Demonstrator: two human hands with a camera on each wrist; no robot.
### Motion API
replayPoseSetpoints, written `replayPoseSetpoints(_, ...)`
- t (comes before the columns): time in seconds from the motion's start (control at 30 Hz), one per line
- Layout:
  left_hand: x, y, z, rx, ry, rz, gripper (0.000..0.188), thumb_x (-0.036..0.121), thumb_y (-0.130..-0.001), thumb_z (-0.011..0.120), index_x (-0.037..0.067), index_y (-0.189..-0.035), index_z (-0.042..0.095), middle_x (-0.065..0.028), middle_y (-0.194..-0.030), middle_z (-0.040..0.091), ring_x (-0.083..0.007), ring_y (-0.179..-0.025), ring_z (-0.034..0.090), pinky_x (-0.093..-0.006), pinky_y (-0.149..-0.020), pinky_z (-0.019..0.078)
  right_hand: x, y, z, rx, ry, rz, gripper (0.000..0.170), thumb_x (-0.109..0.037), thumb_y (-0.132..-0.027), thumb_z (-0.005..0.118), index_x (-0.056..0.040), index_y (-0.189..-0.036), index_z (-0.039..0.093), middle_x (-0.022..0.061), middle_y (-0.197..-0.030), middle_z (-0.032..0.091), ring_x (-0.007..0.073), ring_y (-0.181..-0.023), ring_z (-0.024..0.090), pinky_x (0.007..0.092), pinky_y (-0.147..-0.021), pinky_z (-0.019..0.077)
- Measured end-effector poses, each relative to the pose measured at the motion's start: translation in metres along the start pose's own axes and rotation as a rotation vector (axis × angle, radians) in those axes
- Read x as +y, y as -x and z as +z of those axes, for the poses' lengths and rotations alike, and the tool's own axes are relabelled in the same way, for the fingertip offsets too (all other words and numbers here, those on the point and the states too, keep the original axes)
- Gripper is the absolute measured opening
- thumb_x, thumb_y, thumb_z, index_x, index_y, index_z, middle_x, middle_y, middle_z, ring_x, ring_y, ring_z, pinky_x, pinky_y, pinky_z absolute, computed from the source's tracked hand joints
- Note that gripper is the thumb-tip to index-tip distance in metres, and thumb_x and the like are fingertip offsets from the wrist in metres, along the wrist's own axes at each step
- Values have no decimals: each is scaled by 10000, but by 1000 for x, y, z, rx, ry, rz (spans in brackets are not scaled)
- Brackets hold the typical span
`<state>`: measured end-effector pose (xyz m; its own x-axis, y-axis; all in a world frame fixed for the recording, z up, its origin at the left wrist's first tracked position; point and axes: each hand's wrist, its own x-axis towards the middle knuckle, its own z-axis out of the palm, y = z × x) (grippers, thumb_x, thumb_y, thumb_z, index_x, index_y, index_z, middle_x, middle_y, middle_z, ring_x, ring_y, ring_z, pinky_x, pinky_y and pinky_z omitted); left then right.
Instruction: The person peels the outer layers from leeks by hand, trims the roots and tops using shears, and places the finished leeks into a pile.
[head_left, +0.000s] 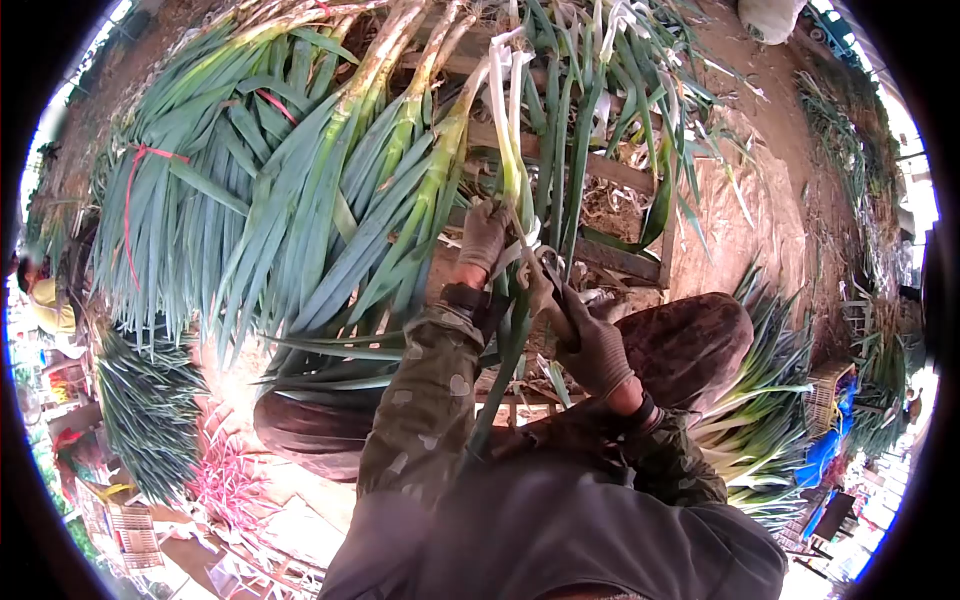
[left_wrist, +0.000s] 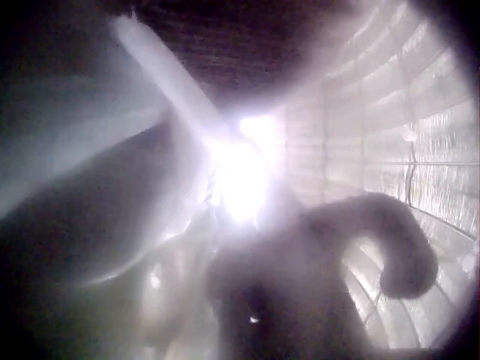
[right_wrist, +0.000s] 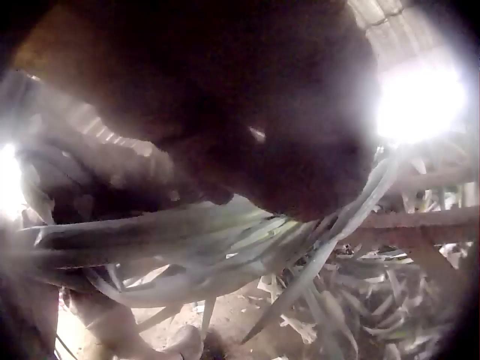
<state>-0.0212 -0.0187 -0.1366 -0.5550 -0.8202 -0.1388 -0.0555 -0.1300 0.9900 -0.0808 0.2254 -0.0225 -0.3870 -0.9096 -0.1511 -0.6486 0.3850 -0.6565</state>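
Head view, right hand (head_left: pixel 600 352): gloved, at the leek (head_left: pixel 510 165); cannot tell its grip.
Left hand (head_left: pixel 482 240): gloved, clamped round leek, just beyond right.
Leek colour: near leaves green, middle yellow-green, far end white.
Leek pile (head_left: pixel 285 230): left, broad leaves.

The head camera looks down on left hand (head_left: pixel 482 240) and right hand (head_left: pixel 598 358); close-up, the left-wrist camera faces glare (left_wrist: pixel 241 180), the right-wrist shares the head view's wooden slats (right_wrist: pixel 420 223) at 3 o'clock.
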Motion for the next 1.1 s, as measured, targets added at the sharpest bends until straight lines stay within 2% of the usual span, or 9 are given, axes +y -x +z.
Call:
replayPoseSetpoints(0.13, 14, 15, 10, 129, 274, -197, 221, 153, -969, 564, 7, -812, 618, -17, -639, 585, -100, -498, 494, -281, -482, 394, 3, 12, -7, -28, 2, -3, 787, -90, -784, 678, -71, -1488, 327, 269, -920, 656, 460, -853, 650, 509, -685, 515)
replayPoseSetpoints(0.27, -1, 15, 6, 190, 242, -204, 156, 138, -930, 617, -15, -898, 612, -57, -756, 616, -154, -628, 556, -306, -572, 449, 8, 14, -10, -61, 30, -5, 789, -99, -773, 677, -55, -1480, 329, 263, -915, 664, 458, -837, 653, 508, -675, 517)
replayPoseSetpoints(0.37, -35, 5, 14, 543, -474, 298, 177, 153, -925, 625, -2, -1011, 616, -148, -856, 670, -306, -729, 650, -411, -670, 508, 17, -12, -10, -72, 117, -23, 775, -120, -773, 678, -50, -1467, 340, 260, -867, 665, 463, -790, 652, 522, -668, 513)
replayPoseSetpoints(0.4, -13, 14, 10, 416, -376, 12, 384, 168, -879, 676, 7, -1210, 563, -204, -1054, 671, -398, -973, 649, -453, -830, 502, 20, -27, -9, -83, 159, -22, 770, -128, -773, 680, -50, -1462, 346, 259, -849, 665, 466, -774, 650, 529, -666, 510)
replayPoseSetpoints(0.53, -31, -2, 9, 210, -251, 62, 665, 168, -820, 731, 81, -1415, 448, -224, -1129, 669, -411, -1033, 646, -451, -867, 508, 19, -101, -13, 48, 147, -73, 722, -170, -785, 670, -60, -1436, 377, 262, -826, 666, 473, -756, 650, 549, -679, 508)
replayPoseSetpoints(0.6, -51, -16, 9, 209, -726, 389, 545, 142, -844, 689, 57, -1350, 506, -182, -1102, 688, -307, -964, 677, -383, -835, 530, 12, -138, -21, 37, 167, -21, 711, -169, -793, 653, -70, -1440, 375, 258, -836, 672, 462, -781, 660, 537, -705, 522)
replayPoseSetpoints(0.67, -1, -7, 9, 35, -418, -3, 655, 206, -775, 761, 118, -1372, 505, -208, -1099, 684, -397, -1034, 654, -453, -883, 507, 8, -171, -25, 19, 184, 31, 699, -167, -801, 637, -81, -1443, 373, 254, -847, 679, 451, -807, 670, 525, -731, 536)
replayPoseSetpoints(0.93, 13, -8, 44, 10, -722, 26, 373, 220, -915, 613, 217, -1280, 536, -144, -903, 702, -327, -728, 720, -458, -626, 596, 27, -261, -37, 103, 173, 73, 693, -277, -793, 696, -122, -1423, 452, 204, -966, 711, 362, -874, 708, 440, -815, 580)
replayPoseSetpoints(1.1, 20, 35, 93, -308, -955, 102, 394, 241, -846, 678, 114, -1210, 598, -176, -1049, 669, -350, -909, 690, -440, -804, 581, 9, -217, -48, 242, 0, 134, 717, -333, -774, 756, -128, -1407, 486, 162, -960, 724, 307, -849, 718, 397, -765, 565)
